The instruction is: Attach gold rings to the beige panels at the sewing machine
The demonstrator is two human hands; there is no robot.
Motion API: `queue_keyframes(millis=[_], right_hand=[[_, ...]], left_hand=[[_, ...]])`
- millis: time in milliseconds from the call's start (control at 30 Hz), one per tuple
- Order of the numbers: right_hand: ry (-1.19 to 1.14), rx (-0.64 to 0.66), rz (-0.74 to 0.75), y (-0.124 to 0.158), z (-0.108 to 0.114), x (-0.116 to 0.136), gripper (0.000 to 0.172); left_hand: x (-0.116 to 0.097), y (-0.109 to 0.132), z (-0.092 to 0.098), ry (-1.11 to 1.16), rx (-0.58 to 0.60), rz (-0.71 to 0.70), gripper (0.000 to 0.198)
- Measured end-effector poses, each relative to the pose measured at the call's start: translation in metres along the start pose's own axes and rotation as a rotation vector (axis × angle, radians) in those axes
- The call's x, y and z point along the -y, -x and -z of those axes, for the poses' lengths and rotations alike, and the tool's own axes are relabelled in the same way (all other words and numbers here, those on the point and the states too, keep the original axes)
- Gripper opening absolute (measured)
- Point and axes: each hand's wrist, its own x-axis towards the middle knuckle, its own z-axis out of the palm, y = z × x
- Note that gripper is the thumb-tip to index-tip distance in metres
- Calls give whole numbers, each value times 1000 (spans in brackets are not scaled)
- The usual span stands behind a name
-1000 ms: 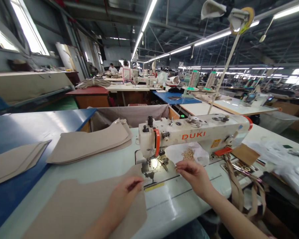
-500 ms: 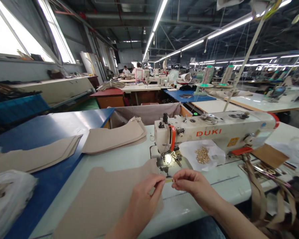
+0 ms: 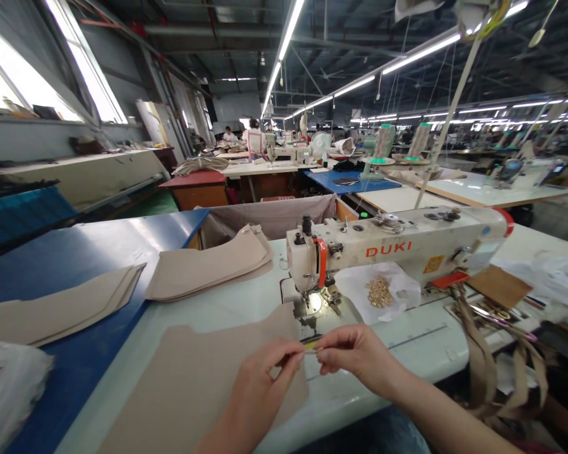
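**Asker:** Where are the hands?

**Describer:** The left hand (image 3: 260, 384) and right hand (image 3: 355, 356) meet fingertip to fingertip. Both are pinched closed on a tiny pale part (image 3: 311, 350), too small to identify. It sits just before the white DUKI sewing machine (image 3: 407, 249), above the flat beige cut fabric panel (image 3: 194, 378).

**Asker:** Handling advice?

**Describer:** Probably a light pinch, low over the panel. The heap of small gold metal rings (image 3: 380, 291) lies near.

Bright light falls from long fluorescent ceiling tubes (image 3: 288, 31) above the white DUKI sewing machine (image 3: 397, 249); windows (image 3: 89, 82) left of it blow out white. A small lamp (image 3: 316, 301) under its head glows. Frame edges bend.
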Motion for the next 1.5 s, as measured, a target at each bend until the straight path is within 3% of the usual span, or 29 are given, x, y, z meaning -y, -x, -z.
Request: queue_keyframes(millis=[167, 333, 467, 567, 767, 833, 1067, 1367, 1500], right_hand=[[44, 67, 44, 4, 0, 3, 28], [-53, 179, -33, 6, 1, 5, 30], [-137, 200, -65, 5, -1, 3, 32], [-102, 173, -13, 5, -4, 1, 30], [335, -116, 426, 12, -15, -7, 7], [360, -110, 377, 12, -19, -11, 9], [-94, -23, 84, 3, -24, -20, 32], [-124, -6, 77, 2, -31, -25, 34], [-20, -12, 132, 14, -35, -21, 22]], left_hand=[[2, 1, 0, 248, 147, 171, 17], [8, 0, 0, 677, 277, 367, 17], [10, 2, 2, 832, 323, 440, 26], [11, 2, 2, 868, 307, 450, 26], [8, 3, -2, 826, 246, 442, 25], [6, 3, -3, 798, 218, 451, 25], [6, 10, 1, 906, 141, 554, 39], [3, 9, -8, 903, 171, 626, 29], [2, 6, -3, 766, 223, 560, 19]])
